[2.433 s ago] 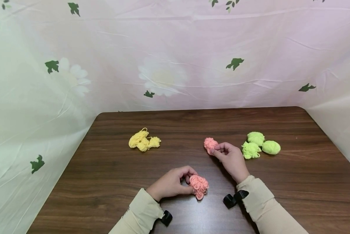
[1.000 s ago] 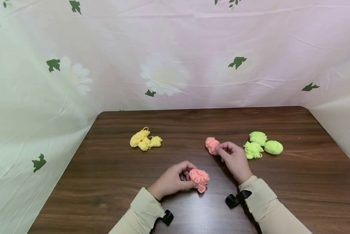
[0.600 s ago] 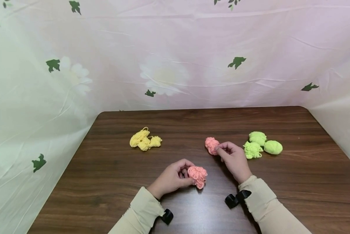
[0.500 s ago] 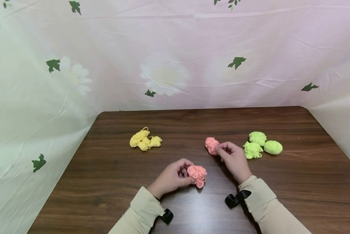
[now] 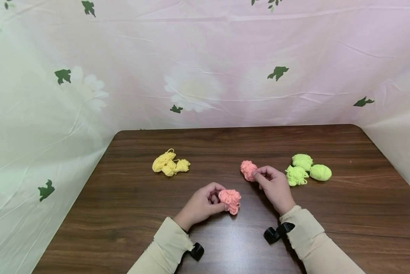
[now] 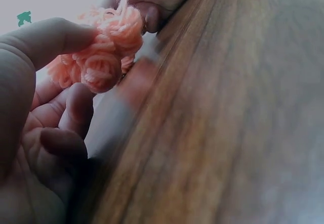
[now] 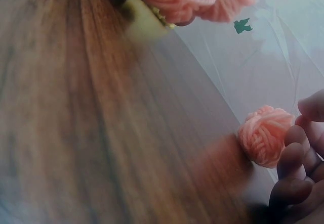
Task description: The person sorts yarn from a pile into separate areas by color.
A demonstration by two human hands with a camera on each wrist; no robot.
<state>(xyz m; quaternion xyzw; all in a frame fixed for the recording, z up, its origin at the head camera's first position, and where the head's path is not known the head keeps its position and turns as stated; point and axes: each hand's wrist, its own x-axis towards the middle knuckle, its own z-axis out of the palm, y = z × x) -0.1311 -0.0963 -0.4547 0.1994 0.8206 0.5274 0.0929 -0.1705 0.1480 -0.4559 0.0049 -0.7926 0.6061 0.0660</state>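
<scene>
Between the thumb and fingers of my left hand point(image 5: 203, 203) is a loopy pink ball of yarn point(image 5: 230, 201), pinched a little above the table. The left wrist view shows the thumb pressed on this pink yarn point(image 6: 104, 47), with loose loops sticking out. Farther back, my right hand point(image 5: 274, 188) pinches the near right side of a second, rounder pink ball of yarn point(image 5: 248, 170). That ball rests on the table in the right wrist view, where its wound strands point(image 7: 266, 137) show beside my fingertips.
Several small yellow yarn balls point(image 5: 168, 164) lie together at the back left of the brown wooden table point(image 5: 122, 213). Right of my right hand sit three lime green yarn balls point(image 5: 302, 162). A floral cloth point(image 5: 205, 68) hangs behind the table and along its sides.
My left hand has carried its pink yarn ball away from the front edge, toward the other pink ball. My right hand has kept its hold in nearly the same place.
</scene>
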